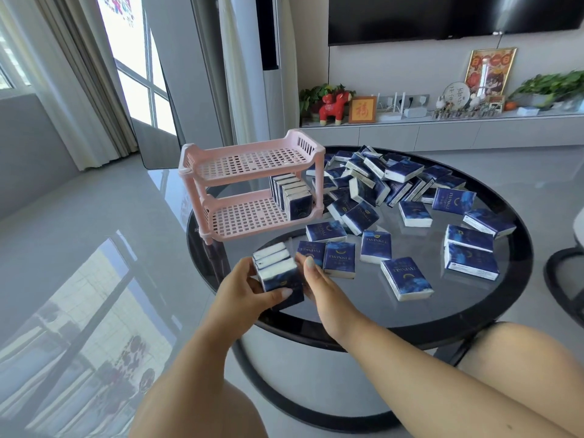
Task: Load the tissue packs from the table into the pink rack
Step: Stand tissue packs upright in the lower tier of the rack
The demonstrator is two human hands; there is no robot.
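Near the pink rack (252,188), at the front edge of the round glass surface (347,311), the left hand (243,289) grips a small stack of tissue packs (278,273), its fingers (284,293) curled round it. The right hand (319,279) rests against the stack's side, fingers hidden behind it. A row of packs (292,194) stands on the rack's lower shelf; loose packs (395,197) lie beyond and beside it.

A single wide-angle view is looking out from the person's head, tilting forward and down across the round glass table (395,314). It is sitting close — the forearms are running up from the bottom edge to the left hand (243,284) and right hand (319,279) near the middle. The pink rack (249,188) is standing just beyond them, left of centre. Farther off, the lens is taking in the window at the left and the TV wall at the top right — straight lines are bending toward the edges.
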